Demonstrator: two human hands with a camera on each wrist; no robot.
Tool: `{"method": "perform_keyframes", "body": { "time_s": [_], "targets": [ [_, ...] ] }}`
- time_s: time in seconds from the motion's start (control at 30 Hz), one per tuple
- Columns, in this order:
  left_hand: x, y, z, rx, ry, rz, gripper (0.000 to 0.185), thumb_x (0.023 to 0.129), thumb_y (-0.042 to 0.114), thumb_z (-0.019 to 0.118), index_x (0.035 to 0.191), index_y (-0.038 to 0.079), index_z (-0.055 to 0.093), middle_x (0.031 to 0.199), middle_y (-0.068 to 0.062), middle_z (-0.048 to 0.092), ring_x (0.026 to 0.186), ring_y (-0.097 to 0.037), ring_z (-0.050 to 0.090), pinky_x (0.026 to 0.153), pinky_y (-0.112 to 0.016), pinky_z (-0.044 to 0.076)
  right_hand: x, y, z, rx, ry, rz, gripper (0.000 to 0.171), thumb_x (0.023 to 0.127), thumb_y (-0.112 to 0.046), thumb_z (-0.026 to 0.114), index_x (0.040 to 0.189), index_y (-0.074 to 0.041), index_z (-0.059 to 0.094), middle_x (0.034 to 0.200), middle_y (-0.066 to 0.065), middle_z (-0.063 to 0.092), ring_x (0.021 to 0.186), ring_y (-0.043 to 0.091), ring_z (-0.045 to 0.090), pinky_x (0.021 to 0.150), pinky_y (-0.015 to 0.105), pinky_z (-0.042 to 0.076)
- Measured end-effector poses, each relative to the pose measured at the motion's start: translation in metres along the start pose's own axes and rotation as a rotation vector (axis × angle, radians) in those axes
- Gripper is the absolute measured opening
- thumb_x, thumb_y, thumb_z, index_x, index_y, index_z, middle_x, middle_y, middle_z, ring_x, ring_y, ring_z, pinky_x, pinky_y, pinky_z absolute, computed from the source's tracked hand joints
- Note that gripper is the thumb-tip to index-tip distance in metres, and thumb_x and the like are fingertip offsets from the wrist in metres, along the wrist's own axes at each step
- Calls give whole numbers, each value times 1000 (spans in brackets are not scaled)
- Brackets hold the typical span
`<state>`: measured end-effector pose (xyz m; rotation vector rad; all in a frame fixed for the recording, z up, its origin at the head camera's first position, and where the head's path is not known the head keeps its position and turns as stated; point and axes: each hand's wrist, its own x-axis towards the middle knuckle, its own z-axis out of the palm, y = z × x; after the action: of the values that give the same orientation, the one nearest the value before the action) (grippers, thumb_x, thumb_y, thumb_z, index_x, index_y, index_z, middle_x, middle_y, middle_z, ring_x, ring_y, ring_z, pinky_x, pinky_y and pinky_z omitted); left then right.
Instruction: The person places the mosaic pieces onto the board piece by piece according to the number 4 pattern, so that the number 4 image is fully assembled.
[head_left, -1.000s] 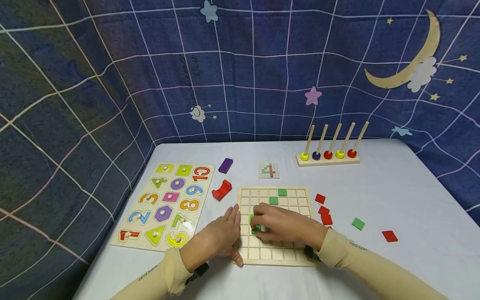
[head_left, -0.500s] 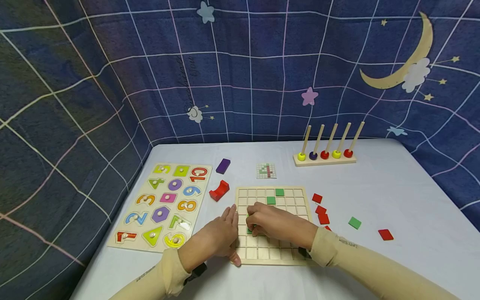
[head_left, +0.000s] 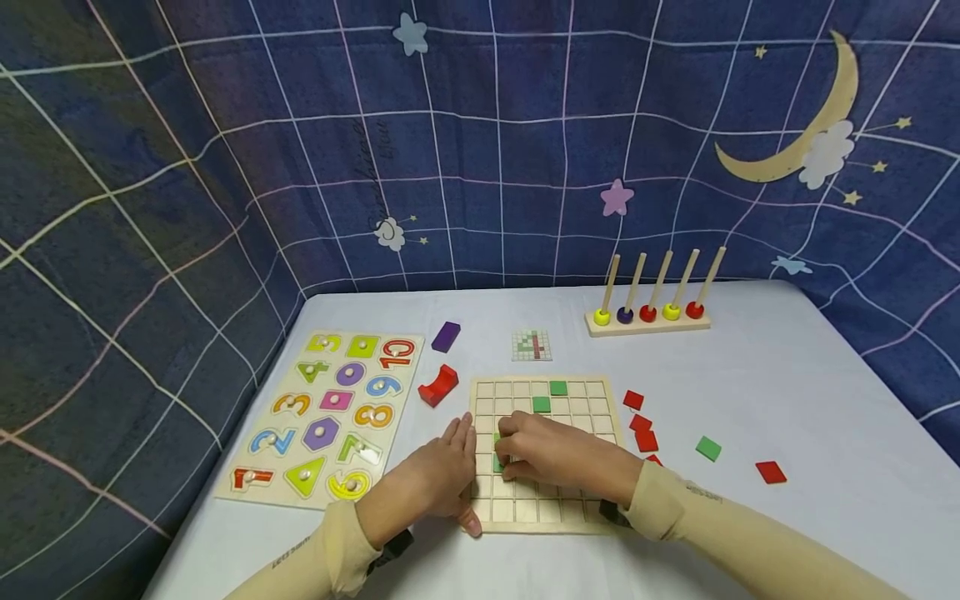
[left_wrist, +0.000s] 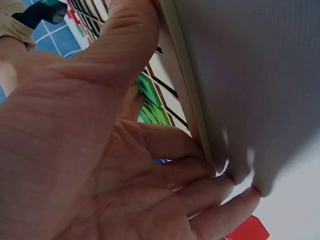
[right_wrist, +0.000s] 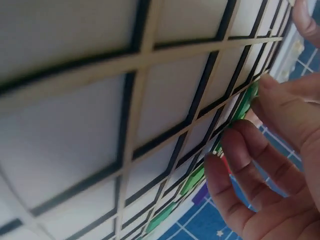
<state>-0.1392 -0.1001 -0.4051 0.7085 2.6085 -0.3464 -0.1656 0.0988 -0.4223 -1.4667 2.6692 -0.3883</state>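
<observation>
A square-grid wooden board (head_left: 525, 510) lies on the white table. My left hand (head_left: 431, 475) rests along its left side, fingers extended against the edge and thumb at the front left corner. Over the board's left columns, my right hand (head_left: 551, 450) bends its fingers and pinches a green square tile (right_wrist: 245, 104) between thumb and fingertips, down at a grid cell. In the head view the hand covers most of this tile and another green one just behind it. Farther back, two green tiles (head_left: 542, 404) sit in cells, placed diagonally.
Several red tiles (head_left: 646, 440) and a loose green tile (head_left: 708, 448) lie right of the board. Behind it is a small pattern card (head_left: 532, 345). A number puzzle (head_left: 322, 417), a red arch block (head_left: 438, 386) and a purple block (head_left: 446, 337) lie left. A peg stand (head_left: 648, 325) stands back right.
My right thumb and fingers have drawn closer together around the green tile at the same area of the board. The left hand stays on the board's edge; the head view has shifted slightly.
</observation>
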Motion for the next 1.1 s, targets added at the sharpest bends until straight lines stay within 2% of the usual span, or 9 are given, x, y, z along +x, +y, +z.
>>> {"method": "perform_keyframes", "body": {
  "time_s": [0.1, 0.23, 0.43, 0.63, 0.87, 1.0, 1.1],
  "targets": [
    [0, -1, 0, -8, 0, 6, 134, 67, 72, 88, 163, -6, 35, 175, -23, 30, 163, -36, 35, 124, -45, 46, -7, 3, -4, 33, 25, -15, 7, 96, -21, 82, 94, -15, 80, 89, -4, 64, 81, 4, 52, 78, 17, 52],
    [0, 0, 2, -11, 7, 8, 134, 66, 71, 88, 164, -5, 35, 175, -23, 29, 163, -36, 35, 125, -44, 46, -23, 10, -10, 79, 91, -31, 2, 97, -11, 79, 96, -12, 79, 94, -2, 68, 87, 6, 58, 82, 20, 56],
    [0, 1, 1, 8, 3, -2, 134, 65, 71, 88, 164, -5, 36, 176, -21, 28, 163, -35, 34, 126, -43, 45, -55, 30, -23, 49, 196, -37, 6, 94, -1, 80, 97, -7, 79, 97, 1, 71, 90, 11, 63, 80, 24, 59],
    [1, 0, 0, 18, -1, 2, 134, 65, 71, 87, 164, -4, 36, 176, -21, 28, 163, -35, 34, 125, -43, 45, -92, 49, -35, 42, 170, 72, 10, 93, -2, 80, 98, -11, 78, 98, -3, 71, 90, 10, 61, 77, 25, 58],
    [3, -1, -1, 9, 9, 10, 135, 65, 69, 89, 164, -5, 35, 176, -22, 30, 163, -35, 36, 124, -44, 46, -132, 68, -47, 59, 157, 214, 18, 91, -1, 82, 103, -14, 80, 105, -3, 71, 96, 14, 63, 81, 31, 64],
    [2, 0, -1, -22, 1, 12, 134, 65, 67, 90, 164, -6, 35, 176, -22, 28, 163, -36, 34, 125, -45, 45, -157, 79, -50, 27, 161, 260, 22, 87, 0, 85, 101, -16, 80, 105, -3, 72, 96, 17, 67, 83, 37, 66],
    [0, 0, -2, -47, -2, 8, 134, 65, 65, 91, 164, -6, 35, 176, -23, 28, 163, -37, 33, 126, -46, 44, -175, 87, -50, 31, 128, 351, 23, 86, -2, 86, 101, -18, 80, 106, -4, 73, 95, 17, 69, 83, 38, 66]
  ]
}}
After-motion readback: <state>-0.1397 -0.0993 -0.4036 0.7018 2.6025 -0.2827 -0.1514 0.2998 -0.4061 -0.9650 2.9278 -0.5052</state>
